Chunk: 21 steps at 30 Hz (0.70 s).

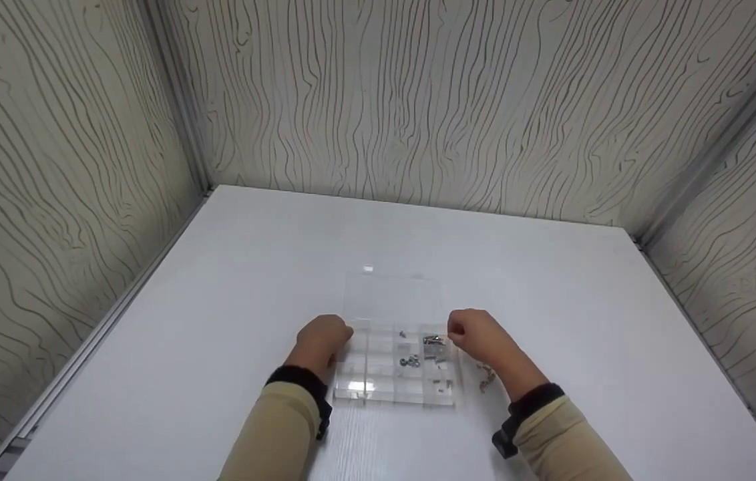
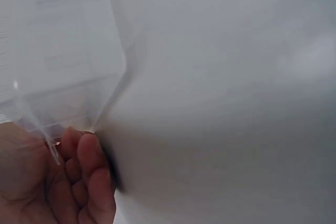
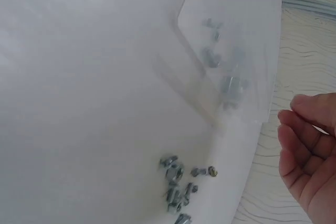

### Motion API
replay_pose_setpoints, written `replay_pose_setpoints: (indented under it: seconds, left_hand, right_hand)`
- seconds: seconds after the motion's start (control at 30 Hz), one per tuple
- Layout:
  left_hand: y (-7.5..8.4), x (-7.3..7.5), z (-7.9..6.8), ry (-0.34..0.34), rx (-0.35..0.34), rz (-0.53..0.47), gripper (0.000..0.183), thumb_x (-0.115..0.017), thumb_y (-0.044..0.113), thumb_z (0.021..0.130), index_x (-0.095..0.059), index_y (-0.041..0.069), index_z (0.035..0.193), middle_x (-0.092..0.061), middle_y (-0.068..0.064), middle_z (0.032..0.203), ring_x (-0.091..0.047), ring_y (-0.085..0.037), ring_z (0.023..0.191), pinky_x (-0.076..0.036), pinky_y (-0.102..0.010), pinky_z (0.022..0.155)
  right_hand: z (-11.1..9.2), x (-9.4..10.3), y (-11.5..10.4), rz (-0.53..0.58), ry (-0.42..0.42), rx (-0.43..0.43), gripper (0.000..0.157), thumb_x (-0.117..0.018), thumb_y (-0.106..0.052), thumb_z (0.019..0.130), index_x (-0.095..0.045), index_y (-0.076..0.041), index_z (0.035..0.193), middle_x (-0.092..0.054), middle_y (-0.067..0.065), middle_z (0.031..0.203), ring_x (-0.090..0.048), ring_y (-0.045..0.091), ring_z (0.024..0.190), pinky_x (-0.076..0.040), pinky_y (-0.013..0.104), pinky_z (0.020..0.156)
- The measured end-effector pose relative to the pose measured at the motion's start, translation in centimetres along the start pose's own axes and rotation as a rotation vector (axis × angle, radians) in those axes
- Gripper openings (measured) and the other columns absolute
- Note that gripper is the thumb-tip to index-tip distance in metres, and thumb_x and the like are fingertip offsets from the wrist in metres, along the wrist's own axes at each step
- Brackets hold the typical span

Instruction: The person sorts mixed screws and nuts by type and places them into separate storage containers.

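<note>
A clear plastic compartment box (image 1: 381,384) lies on the white table with its transparent lid (image 1: 391,294) laid back, away from me. My left hand (image 1: 323,341) holds the box's left side; in the left wrist view its curled fingers (image 2: 89,153) are at the box's corner. Beside the far right part of the box hovers my right hand (image 1: 485,337), fingers loosely bent, thumb close to the index tip. Nothing shows between those fingertips in the right wrist view. Nuts (image 1: 410,361) and small screws (image 1: 433,340) sit in several right-hand compartments.
Loose nuts and bolts (image 3: 175,182) lie in a small heap on the table (image 1: 251,267), right of the box, partly under my right forearm in the head view. Wood-patterned panels (image 1: 391,100) stand round the table's back and sides.
</note>
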<state>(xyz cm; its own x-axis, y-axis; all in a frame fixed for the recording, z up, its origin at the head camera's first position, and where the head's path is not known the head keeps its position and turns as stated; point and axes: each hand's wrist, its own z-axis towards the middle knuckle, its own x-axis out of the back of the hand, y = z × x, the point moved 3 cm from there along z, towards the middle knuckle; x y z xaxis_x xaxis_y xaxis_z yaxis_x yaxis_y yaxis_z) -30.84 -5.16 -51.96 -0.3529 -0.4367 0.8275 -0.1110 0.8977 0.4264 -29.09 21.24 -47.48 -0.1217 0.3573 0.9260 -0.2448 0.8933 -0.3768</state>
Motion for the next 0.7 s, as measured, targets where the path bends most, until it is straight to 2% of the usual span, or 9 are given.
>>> replay_pose_setpoints:
  seconds: [0.17,0.3,0.4,0.57,0.7]
  left_hand:
    - [0.0,0.0,-0.1,0.016,0.003,-0.005,0.031,-0.045,0.025,0.087,-0.055,0.008,0.062,-0.057,-0.007,0.067,-0.053,-0.02,0.056,-0.044,-0.03,0.051]
    - [0.2,0.0,-0.2,0.031,-0.009,0.022,0.032,-0.046,0.027,0.088,-0.057,0.008,0.064,-0.06,-0.007,0.075,-0.054,-0.02,0.065,-0.047,-0.033,0.059]
    - [0.3,0.0,-0.3,0.032,-0.021,0.035,0.033,-0.046,0.028,0.088,-0.057,0.008,0.065,-0.06,-0.006,0.077,-0.053,-0.02,0.068,-0.047,-0.033,0.063]
    - [0.1,-0.1,-0.2,0.015,-0.015,0.027,0.035,-0.045,0.028,0.089,-0.058,0.007,0.064,-0.06,-0.007,0.075,-0.054,-0.02,0.064,-0.047,-0.032,0.06]
    - [0.2,0.0,-0.2,0.01,-0.025,0.017,0.033,-0.046,0.028,0.091,-0.062,0.006,0.073,-0.061,-0.008,0.084,-0.054,-0.021,0.07,-0.047,-0.035,0.067]
  right_hand:
    - [0.2,-0.1,2.3,0.01,0.031,-0.098,0.008,-0.06,-0.004,0.083,-0.059,-0.01,0.079,-0.053,-0.001,0.071,-0.049,0.014,0.067,-0.044,0.031,0.063]
    - [0.1,-0.4,3.7,-0.011,0.031,-0.145,0.007,-0.059,-0.001,0.083,-0.061,-0.006,0.086,-0.056,0.003,0.076,-0.053,0.017,0.072,-0.047,0.034,0.068]
    - [-0.1,-0.7,4.4,-0.053,0.001,-0.168,0.009,-0.06,0.0,0.082,-0.062,-0.006,0.088,-0.057,0.005,0.079,-0.054,0.019,0.076,-0.048,0.036,0.071]
    - [-0.1,-1.3,4.8,-0.096,-0.084,-0.198,0.01,-0.061,0.0,0.08,-0.062,-0.008,0.087,-0.057,0.005,0.08,-0.055,0.02,0.078,-0.049,0.036,0.073]
    - [0.1,-1.7,4.8,-0.126,-0.115,-0.205,0.01,-0.061,0.001,0.081,-0.061,-0.008,0.085,-0.056,0.004,0.079,-0.053,0.019,0.076,-0.048,0.035,0.071]
